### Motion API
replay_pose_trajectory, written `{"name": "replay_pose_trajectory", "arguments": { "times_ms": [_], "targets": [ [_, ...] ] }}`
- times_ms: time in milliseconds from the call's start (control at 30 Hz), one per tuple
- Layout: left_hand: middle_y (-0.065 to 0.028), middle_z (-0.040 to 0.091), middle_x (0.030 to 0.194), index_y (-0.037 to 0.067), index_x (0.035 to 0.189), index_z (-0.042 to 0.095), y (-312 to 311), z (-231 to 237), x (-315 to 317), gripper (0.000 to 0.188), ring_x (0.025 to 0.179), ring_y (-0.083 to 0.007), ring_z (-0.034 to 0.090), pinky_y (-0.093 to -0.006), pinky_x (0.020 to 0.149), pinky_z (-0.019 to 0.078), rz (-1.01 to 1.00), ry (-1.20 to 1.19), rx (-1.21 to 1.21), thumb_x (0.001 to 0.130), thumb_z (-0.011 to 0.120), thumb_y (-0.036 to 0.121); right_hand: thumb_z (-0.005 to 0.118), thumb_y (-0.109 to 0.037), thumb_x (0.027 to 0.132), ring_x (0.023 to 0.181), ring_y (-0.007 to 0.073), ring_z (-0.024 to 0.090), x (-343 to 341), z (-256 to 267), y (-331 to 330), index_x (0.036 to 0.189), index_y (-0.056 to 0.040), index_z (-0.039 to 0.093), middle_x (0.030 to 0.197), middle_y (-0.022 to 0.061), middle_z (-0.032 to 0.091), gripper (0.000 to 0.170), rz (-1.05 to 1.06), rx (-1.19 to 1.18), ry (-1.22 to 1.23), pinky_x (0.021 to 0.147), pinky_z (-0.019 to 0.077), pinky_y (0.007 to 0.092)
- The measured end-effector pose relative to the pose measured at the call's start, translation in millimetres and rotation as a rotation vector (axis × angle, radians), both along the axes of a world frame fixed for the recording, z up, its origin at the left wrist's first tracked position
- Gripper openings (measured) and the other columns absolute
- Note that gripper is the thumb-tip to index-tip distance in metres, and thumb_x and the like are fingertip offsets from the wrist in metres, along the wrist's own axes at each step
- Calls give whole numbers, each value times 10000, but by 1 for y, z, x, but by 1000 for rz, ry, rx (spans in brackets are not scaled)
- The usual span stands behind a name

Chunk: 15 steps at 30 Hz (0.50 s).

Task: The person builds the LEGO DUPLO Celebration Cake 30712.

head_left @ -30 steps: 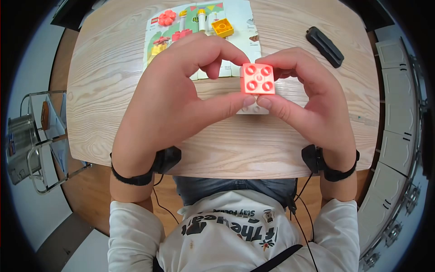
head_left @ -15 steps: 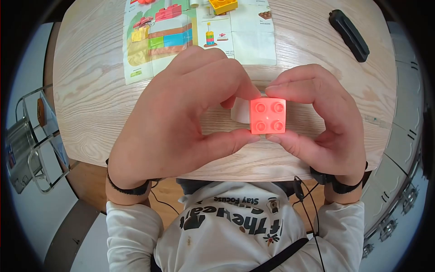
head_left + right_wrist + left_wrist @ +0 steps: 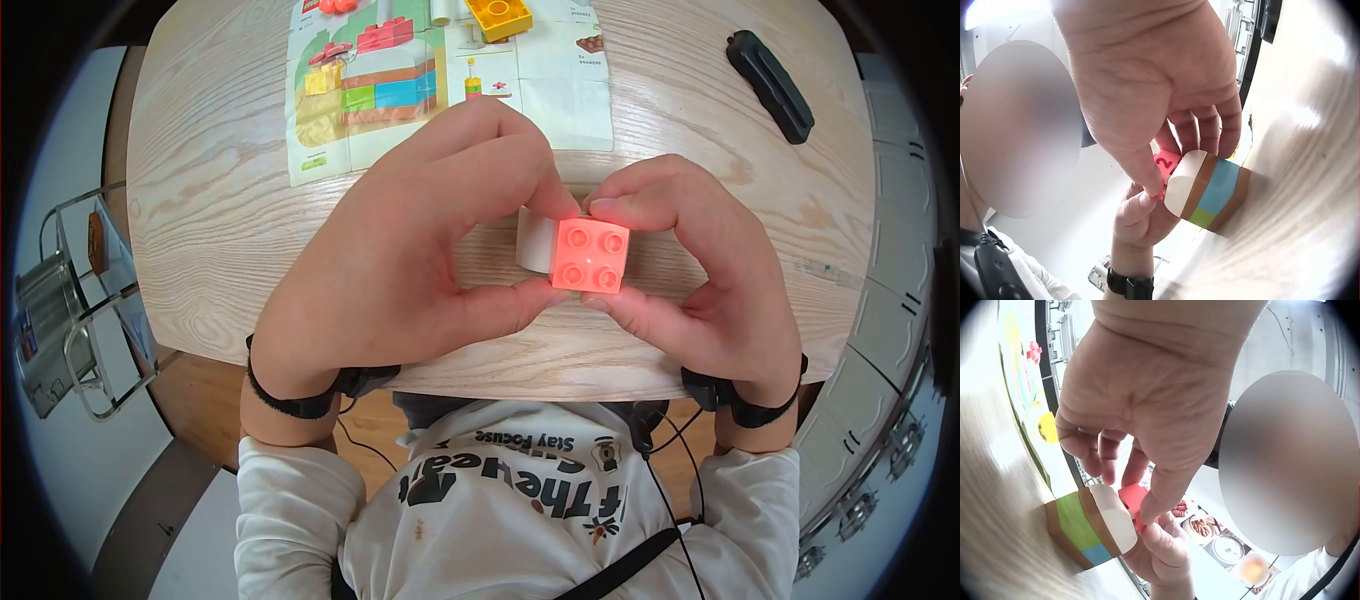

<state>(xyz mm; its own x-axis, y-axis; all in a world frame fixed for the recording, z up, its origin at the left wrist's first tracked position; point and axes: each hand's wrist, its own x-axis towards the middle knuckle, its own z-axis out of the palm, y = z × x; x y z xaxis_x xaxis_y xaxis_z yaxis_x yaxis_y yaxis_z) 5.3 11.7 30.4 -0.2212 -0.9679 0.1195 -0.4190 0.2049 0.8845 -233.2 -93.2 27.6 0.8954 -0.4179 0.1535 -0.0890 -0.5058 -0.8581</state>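
Note:
A coral-pink brick (image 3: 590,255) with a square of studs on top is pinched from both sides. My left hand (image 3: 430,235) holds its left edges between thumb and index finger. On the other side, the thumb and index finger of my right hand (image 3: 715,260) grip it the same way. In the right wrist view a "2" shows on the side of the pink brick (image 3: 1166,164). Right at it stands a layered block stack: a rounded white block (image 3: 1112,515) on top, then brown, a green block (image 3: 1077,526) beside a blue block (image 3: 1219,184), and brown at the bottom.
An instruction booklet (image 3: 560,110) lies beyond the hands, with a yellow brick (image 3: 500,15) and a pink flower piece (image 3: 337,5) on it. A black elongated case (image 3: 770,88) is at the far right of the wooden table (image 3: 220,200). Cables (image 3: 365,450) hang below the table edge.
The head view has shifted, so the booklet sits higher in it. Both hands have brought the pink brick nearer the body; the white block now shows left of it instead of below.

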Motion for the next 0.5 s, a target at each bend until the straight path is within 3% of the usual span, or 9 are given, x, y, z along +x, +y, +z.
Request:
{"name": "replay_pose_trajectory", "arguments": {
  "times_ms": [500],
  "targets": [
    [-84,677,1065,41,1046,695,-1,-4,2,366,1024,-262,628,-374,918,502,-38,18,11,714,849,36,848,-10,743,1028,274,674,1,-2,0,1104,-11,661,1148,155,680,406,-9,56,12,906,510,361]
  ]
}}
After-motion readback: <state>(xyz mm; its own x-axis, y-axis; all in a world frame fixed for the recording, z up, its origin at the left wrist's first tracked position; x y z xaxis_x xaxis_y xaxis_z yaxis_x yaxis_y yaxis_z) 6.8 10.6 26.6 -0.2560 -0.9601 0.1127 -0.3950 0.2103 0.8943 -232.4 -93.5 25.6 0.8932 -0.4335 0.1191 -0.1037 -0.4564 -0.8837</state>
